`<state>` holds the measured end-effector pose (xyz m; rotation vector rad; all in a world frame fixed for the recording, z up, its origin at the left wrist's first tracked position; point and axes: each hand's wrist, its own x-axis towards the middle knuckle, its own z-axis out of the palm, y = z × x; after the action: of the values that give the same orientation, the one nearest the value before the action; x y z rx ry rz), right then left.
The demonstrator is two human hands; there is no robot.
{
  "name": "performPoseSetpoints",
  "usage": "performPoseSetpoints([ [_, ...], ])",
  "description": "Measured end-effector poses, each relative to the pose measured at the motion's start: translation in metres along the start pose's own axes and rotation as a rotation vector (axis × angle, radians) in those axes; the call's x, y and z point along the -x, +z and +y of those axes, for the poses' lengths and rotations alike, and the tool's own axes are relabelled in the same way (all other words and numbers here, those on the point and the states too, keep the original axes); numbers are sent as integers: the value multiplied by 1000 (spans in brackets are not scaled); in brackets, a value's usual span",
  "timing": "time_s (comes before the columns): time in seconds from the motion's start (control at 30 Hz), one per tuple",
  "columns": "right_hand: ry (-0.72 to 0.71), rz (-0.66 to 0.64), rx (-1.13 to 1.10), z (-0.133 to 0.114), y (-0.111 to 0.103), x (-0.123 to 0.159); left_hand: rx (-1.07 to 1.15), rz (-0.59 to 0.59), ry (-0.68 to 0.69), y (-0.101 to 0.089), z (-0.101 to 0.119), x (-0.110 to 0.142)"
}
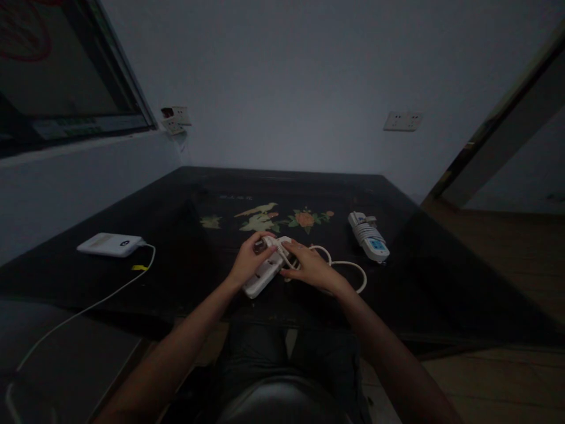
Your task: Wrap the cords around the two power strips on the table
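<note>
A white power strip (263, 278) lies at a slant on the dark table in front of me, sockets facing up. My left hand (248, 259) is closed at its far left side, thumb and fingers around what looks like the plug (269, 240) of the white cord. From there the cord (285, 257) runs over the strip to my right hand (312, 266). That hand's fingers are bent over the cord and the far end of the strip, hiding part of both. Loose loops of cord (362, 277) spread on the table to the right of it.
A second power strip (375, 247), wrapped in its cord, lies at right. At left is a white power bank-like device (110, 244) with a cable (106, 292) hanging over the table edge, near a yellow tag (139, 268). Wall sockets (404, 121) are behind the black table (419, 288).
</note>
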<state>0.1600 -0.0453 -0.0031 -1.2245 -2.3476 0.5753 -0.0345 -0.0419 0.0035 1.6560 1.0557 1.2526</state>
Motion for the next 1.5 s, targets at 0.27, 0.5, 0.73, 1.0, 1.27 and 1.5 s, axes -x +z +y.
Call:
performPoseSetpoints([
  [0.27, 131, -29, 278, -31, -6, 7, 15, 67, 100, -26, 22, -16],
  [0.5, -25, -11, 556, -42, -9, 10, -14, 37, 89, -32, 24, -16],
  [0.73, -159, -174, 354, -12, -23, -15, 15, 1, 120, -26, 35, -18],
  [1.0, -152, -301, 343, -12, -32, -26, -72, 49, 190, -42, 68, -30],
  [1.27, -85, -296, 357, -16, -30, -27, -195, 243, 301, -93, 93, -40],
  [1.5, -106, -253, 268, -13, -31, -23, -169, 208, 222, -115, 81, -36],
])
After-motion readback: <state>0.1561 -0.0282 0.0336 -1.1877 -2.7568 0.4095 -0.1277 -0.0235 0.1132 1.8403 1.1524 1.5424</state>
